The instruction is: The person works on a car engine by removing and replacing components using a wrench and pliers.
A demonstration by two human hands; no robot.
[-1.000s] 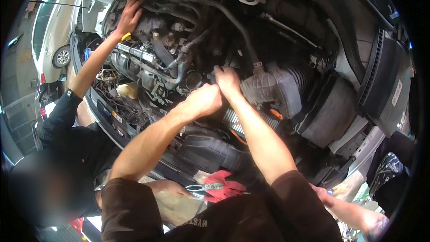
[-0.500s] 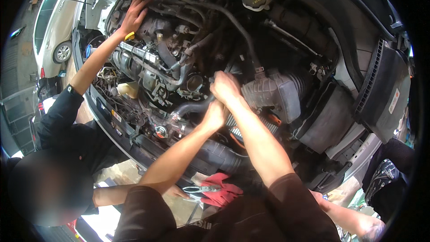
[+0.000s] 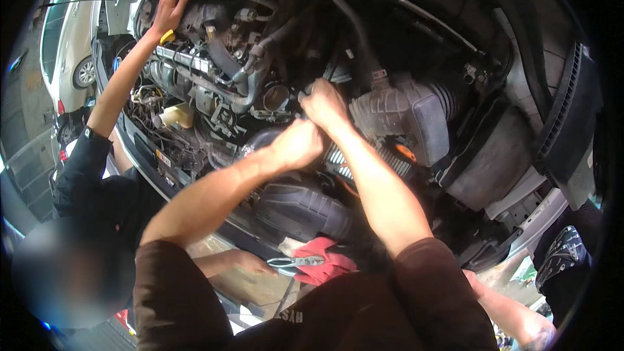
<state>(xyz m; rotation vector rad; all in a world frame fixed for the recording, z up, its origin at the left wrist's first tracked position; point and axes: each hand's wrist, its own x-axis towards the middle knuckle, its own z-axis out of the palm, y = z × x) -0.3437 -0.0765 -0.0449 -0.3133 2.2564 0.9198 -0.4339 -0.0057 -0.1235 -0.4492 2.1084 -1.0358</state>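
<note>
Both of my hands are closed, one just beyond the other, over the middle of an open engine bay. My right hand (image 3: 326,104) is the farther one, its fingers bent round something I cannot make out, between the round metal throttle opening (image 3: 275,97) and the black ribbed air intake hose (image 3: 372,116). My left hand (image 3: 299,145) is a fist just nearer and to the left, close to my right wrist. Whatever it grips is hidden under the fingers. A finned metal part (image 3: 338,161) with orange edging lies below my right forearm.
At left, a co-worker's hand (image 3: 171,6) rests on the engine. Their other hand (image 3: 250,263) is by pliers (image 3: 296,262) and a red glove (image 3: 331,261) at the front edge. A black airbox (image 3: 491,156) sits right; another person's forearm (image 3: 510,309) shows lower right.
My left elbow has swung out to the left, and my left fist has turned and shifted slightly. My right hand stays at the same spot. The whole view has tilted a little.
</note>
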